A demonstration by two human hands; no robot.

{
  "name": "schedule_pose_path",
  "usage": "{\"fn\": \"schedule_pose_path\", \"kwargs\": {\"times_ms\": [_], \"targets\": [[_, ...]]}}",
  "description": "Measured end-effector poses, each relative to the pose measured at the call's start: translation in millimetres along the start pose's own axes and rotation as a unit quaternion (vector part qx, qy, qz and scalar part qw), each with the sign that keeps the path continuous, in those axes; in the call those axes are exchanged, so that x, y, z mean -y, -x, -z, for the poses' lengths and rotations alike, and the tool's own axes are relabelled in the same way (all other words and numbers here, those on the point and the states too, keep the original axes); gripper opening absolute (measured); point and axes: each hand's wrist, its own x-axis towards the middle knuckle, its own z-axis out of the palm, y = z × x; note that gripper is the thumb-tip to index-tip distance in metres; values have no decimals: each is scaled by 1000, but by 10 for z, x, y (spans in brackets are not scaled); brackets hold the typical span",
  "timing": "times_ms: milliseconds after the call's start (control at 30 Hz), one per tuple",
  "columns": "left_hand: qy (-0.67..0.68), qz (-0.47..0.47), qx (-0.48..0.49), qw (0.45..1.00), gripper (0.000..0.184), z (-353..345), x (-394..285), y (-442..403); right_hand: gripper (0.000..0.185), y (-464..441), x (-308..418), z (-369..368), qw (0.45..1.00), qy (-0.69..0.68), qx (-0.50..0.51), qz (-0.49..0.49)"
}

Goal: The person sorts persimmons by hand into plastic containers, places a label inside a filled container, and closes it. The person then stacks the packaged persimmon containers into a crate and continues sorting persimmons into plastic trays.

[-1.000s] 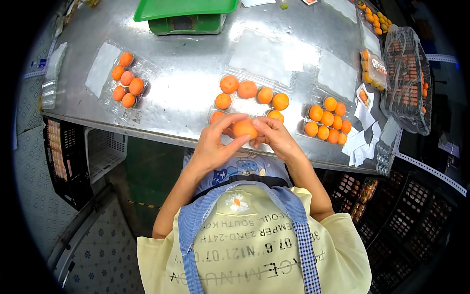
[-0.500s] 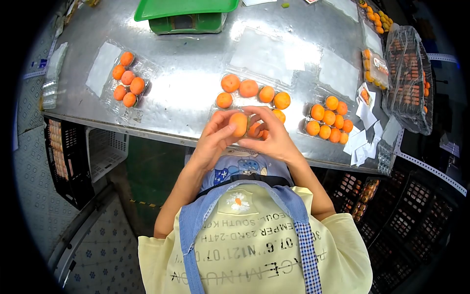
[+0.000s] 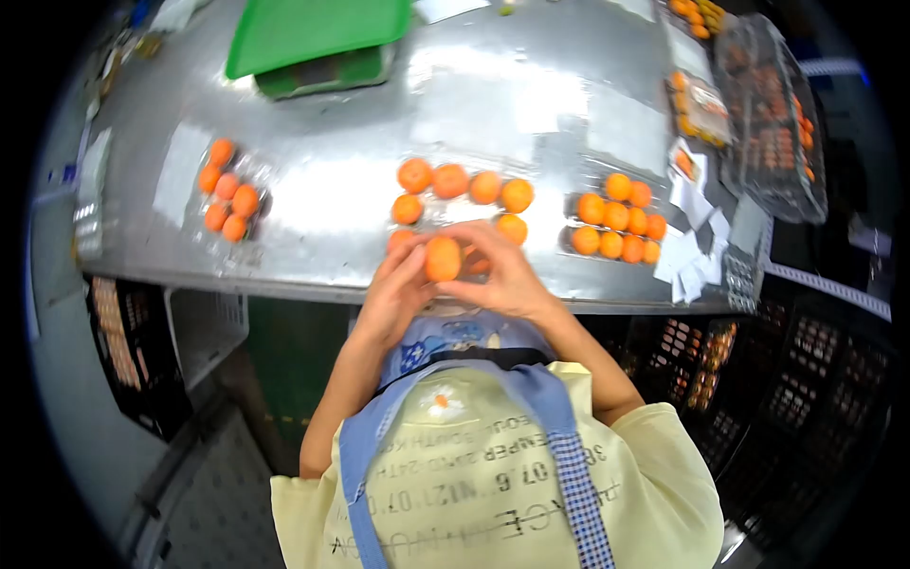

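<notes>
Between my two hands is an orange-coloured mandarin (image 3: pixel 443 259), just over the table's front edge. The fingers and thumb of my left hand (image 3: pixel 393 292) close on its left side. My right hand (image 3: pixel 510 277) curves round its right side, fingertips above and thumb below. Directly beyond my hands lies an open clear plastic box with several mandarins (image 3: pixel 450 181) along its back and sides; my hands partly hide its front. More mandarins (image 3: pixel 614 217) fill a box to the right. Another group of mandarins (image 3: pixel 245 200) sits in a clear box at the left.
A green scale-like stand with a green tray (image 3: pixel 318 33) stands at the back left of the metal table (image 3: pixel 313 204). Paper slips (image 3: pixel 697 256), a packed fruit box (image 3: pixel 701 112) and a plastic-wrapped crate (image 3: pixel 773 114) are at the right. Dark crates (image 3: pixel 796 379) stand below.
The view has shifted, so the table's contents appear displaced. The mandarin has been turned slightly in my hands, and both hands stay around it.
</notes>
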Motion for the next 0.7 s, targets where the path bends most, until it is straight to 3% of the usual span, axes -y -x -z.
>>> {"fn": "schedule_pose_path", "kwargs": {"times_ms": [100,167,200,300,433,533,633,700], "targets": [[28,38,39,998,45,-114,-23,16,55,80,-13,38,998,-55,-17,3],[46,68,61,995,46,-84,44,12,55,151,-59,100,998,34,-33,50],[41,71,26,996,44,-158,61,18,55,184,-74,136,994,78,-39,72],[-73,37,-39,996,39,-250,230,-57,55,335,-36,290,989,133,-25,61],[-219,10,-42,975,35,-462,455,-219,51,583,-133,439,967,211,-97,106],[-253,-26,-21,967,39,-721,646,-328,52,780,-170,640,974,196,-109,34],[-260,-59,-31,963,40,-893,825,-425,52,879,-305,983,966,197,-159,58],[-249,-57,-38,966,39,-983,888,-442,51,946,-408,1259,960,212,-181,15]]}}
